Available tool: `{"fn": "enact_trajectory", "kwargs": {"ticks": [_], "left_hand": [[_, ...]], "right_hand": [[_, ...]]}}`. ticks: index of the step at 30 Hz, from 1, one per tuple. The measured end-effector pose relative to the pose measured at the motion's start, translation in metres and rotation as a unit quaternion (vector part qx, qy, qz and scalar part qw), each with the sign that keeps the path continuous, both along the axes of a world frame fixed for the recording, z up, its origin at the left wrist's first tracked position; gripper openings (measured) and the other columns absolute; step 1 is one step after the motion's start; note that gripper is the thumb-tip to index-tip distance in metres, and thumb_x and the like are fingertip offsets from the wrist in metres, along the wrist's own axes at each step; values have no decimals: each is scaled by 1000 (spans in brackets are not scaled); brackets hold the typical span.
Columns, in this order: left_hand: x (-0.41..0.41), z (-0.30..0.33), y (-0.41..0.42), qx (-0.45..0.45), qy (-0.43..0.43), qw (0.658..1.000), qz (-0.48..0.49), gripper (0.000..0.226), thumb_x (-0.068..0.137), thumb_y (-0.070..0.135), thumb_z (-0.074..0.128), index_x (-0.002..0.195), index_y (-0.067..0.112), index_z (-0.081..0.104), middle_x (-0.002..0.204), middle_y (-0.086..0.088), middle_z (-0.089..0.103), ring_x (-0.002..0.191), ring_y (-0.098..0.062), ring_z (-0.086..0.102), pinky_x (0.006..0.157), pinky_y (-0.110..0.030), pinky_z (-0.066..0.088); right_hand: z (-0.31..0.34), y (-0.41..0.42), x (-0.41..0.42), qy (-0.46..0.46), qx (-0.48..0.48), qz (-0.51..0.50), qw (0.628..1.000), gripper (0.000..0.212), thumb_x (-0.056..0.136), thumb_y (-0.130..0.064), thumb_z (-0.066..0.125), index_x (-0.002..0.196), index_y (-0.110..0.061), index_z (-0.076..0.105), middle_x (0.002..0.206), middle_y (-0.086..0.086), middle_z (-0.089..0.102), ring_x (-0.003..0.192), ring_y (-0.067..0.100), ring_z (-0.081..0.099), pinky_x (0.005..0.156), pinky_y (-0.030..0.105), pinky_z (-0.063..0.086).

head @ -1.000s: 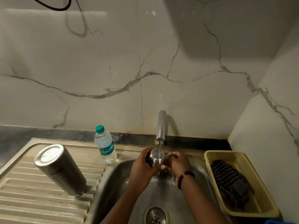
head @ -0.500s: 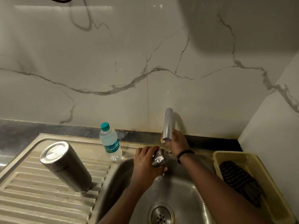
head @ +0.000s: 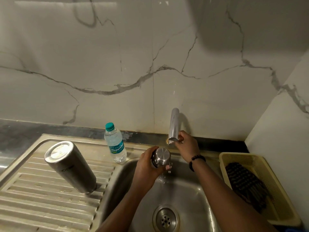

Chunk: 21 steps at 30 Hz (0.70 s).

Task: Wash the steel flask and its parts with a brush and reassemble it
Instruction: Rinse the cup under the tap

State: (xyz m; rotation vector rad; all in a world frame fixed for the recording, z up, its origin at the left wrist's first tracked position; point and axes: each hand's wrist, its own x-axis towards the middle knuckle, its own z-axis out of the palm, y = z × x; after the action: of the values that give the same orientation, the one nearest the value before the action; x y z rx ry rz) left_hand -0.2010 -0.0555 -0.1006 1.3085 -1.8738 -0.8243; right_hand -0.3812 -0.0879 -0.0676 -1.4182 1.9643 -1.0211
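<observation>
The steel flask body (head: 71, 167) stands upside down, tilted, on the ribbed draining board (head: 33, 198) at the left. My left hand (head: 147, 164) is shut on the flask's steel cap (head: 161, 156), holding it over the sink basin (head: 192, 190), with water dripping below it. My right hand (head: 187, 144) is behind and to the right of the tap spout (head: 173, 126), with fingers closed near the spout's lower end. No brush is in view.
A small plastic water bottle (head: 115, 144) with a teal cap stands at the sink's back edge. A yellow plastic basket (head: 250, 158) holding a dark striped cloth (head: 245, 185) sits at the right. The drain (head: 165, 219) lies in front. A marble wall rises behind.
My right hand left the cap and reached up behind the tap spout. The cap, now in my left hand alone, turned from open side up to steel dome up. The water stream has stopped.
</observation>
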Motion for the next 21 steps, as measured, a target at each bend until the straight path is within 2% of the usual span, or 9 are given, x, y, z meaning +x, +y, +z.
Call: {"fn": "enact_trajectory", "kwargs": {"ticks": [3,5,7,9,14,17,18,20,21], "left_hand": [[4,-3,5,-3,-2,1000,4,75,68,36,89,132,28,52,126,15,54,109,0,52,84,1,37],[6,-5,13,-9,-20,1000,0,77,67,36,89,134,28,51,126,15,50,112,-2,48,85,3,34],[8,-7,23,-41,-42,998,-17,77,67,40,88,134,27,53,126,14,50,114,-3,44,91,-4,36],[11,-4,34,-64,-42,997,-31,75,69,38,87,135,28,53,127,14,49,116,-2,40,95,-10,37],[22,17,54,-38,34,999,-1,84,69,34,88,141,28,44,132,11,53,122,-6,49,100,-23,43],[33,25,63,-13,55,998,-13,96,68,45,87,146,35,33,138,16,48,124,0,49,100,-20,44],[37,26,67,-20,39,999,-16,97,68,49,86,147,35,31,140,17,46,124,1,47,99,-16,41],[47,26,77,-15,10,1000,-12,92,71,52,83,147,32,33,140,15,43,124,0,43,98,-13,38],[53,23,81,-8,-5,1000,-3,85,75,50,81,145,31,36,140,13,43,125,-1,43,99,-16,38]], "right_hand": [[1,29,6,-153,17,-21,988,14,96,-36,56,102,-23,58,105,-1,66,94,14,64,76,25,52],[1,51,13,-262,91,52,959,33,96,-45,51,121,-24,57,118,0,64,102,14,64,70,25,55],[0,69,19,-302,138,140,933,51,90,-51,59,136,-32,48,129,0,57,111,19,62,75,29,59],[0,80,27,-262,130,198,935,66,79,-54,71,137,-35,45,131,-2,57,113,16,62,81,31,58],[30,94,39,-133,80,223,962,55,77,-41,80,124,-31,54,118,-6,64,105,12,64,82,33,59],[33,108,34,-261,30,200,944,46,80,-32,76,121,-21,59,117,3,68,105,18,67,87,37,58],[26,116,34,-257,11,197,946,43,82,-28,73,121,-15,60,118,8,68,107,22,66,88,41,57],[4,130,39,-117,49,198,972,33,89,-21,68,119,-14,59,119,12,65,108,27,64,89,43,55],[-6,135,45,-40,135,210,967,33,90,-20,67,121,-17,57,122,10,61,110,27,61,91,43,54]]}}
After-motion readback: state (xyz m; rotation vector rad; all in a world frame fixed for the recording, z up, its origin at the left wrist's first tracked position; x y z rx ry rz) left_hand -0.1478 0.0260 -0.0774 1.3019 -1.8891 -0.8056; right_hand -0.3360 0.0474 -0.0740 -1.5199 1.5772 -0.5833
